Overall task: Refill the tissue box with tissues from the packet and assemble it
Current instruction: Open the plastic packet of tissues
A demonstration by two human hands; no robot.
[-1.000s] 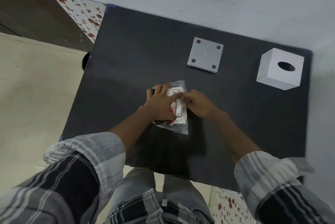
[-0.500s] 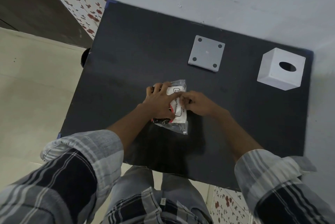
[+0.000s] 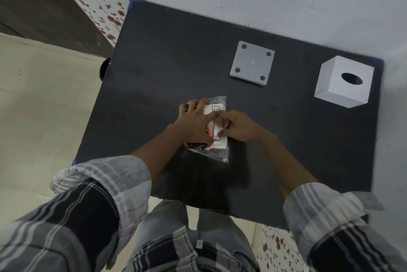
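Note:
A clear plastic tissue packet with white tissues and red-black print lies on the middle of the black table. My left hand presses flat on the packet's left part. My right hand pinches the packet's label strip on top, fingers curled. The white cube-shaped tissue box cover, with an oval slot on top, stands at the far right of the table. Its grey square base plate, with a dark dot near each corner, lies flat behind the packet.
A pale wall runs along the table's far and right edges. Left of the table are beige floor tiles and a floral tiled strip. My legs stand against the table's near edge.
Both hands stay on the packet. My right thumb and fingers have shifted slightly along the label strip. The camera view has drifted a little.

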